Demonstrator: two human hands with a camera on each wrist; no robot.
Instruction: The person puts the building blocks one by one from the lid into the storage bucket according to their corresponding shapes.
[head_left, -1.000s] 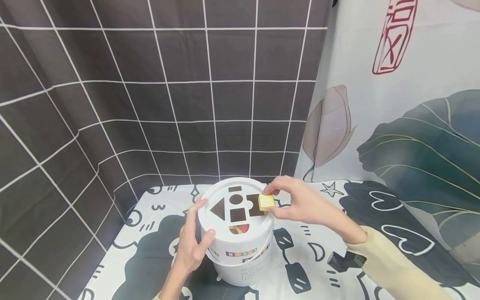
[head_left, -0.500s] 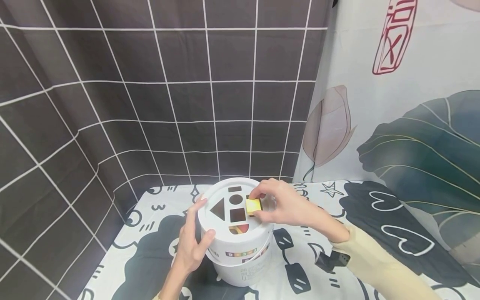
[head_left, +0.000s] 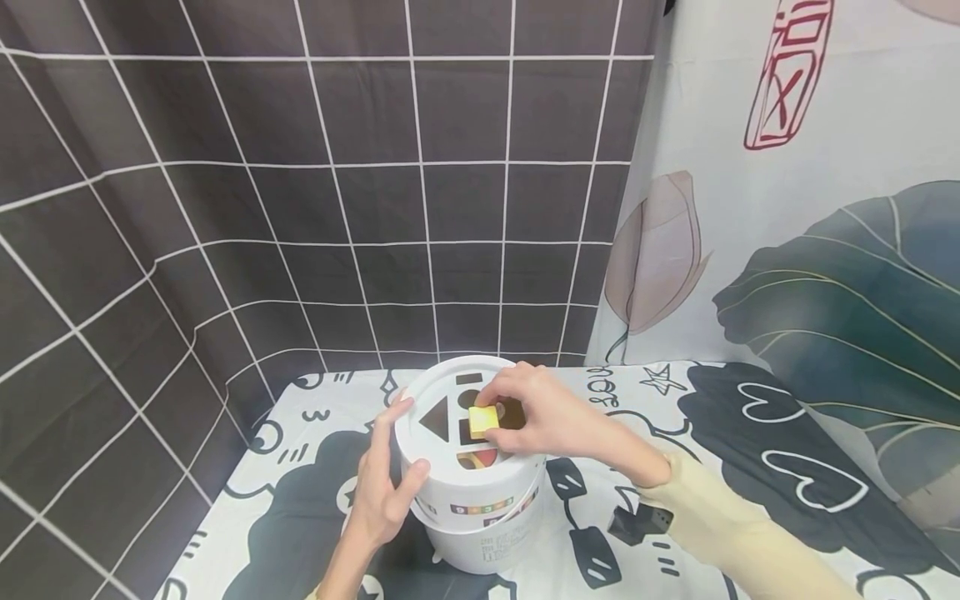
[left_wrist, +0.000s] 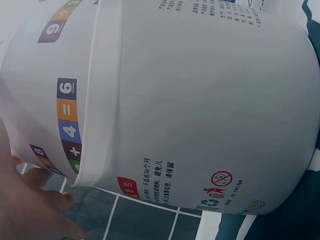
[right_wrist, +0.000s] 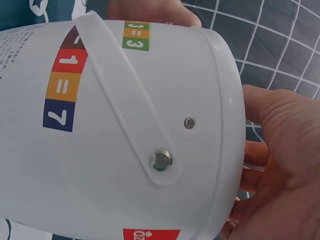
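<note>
A white bucket [head_left: 517, 546] stands upright on the patterned cloth. Its white lid [head_left: 431, 387] has dark cut-out holes: a triangle, rectangles, a circle and a half-round one. Between thumb and fingers, my right hand [head_left: 551, 417] pinches a small yellow square block [head_left: 483, 421], which partly covers the square hole near the lid's middle. Against the left side of the lid and bucket rests my left hand [head_left: 382, 492], thumb and index finger spread along the rim. Through the half-round hole, red and yellow pieces [head_left: 478, 458] show inside. The right wrist view hides the block behind the rim.
The bucket's white handle [right_wrist: 125, 95] hangs down along its side. Behind the table a dark gridded curtain [head_left: 360, 208] rises close by, with a pale leaf-printed one [head_left: 675, 317] to the right. Black-and-white printed cloth [head_left: 637, 467] covers the table.
My right hand has carried the yellow block leftward over the lid, from its right edge to the square hole near the middle. The left hand and the bucket have stayed put.
</note>
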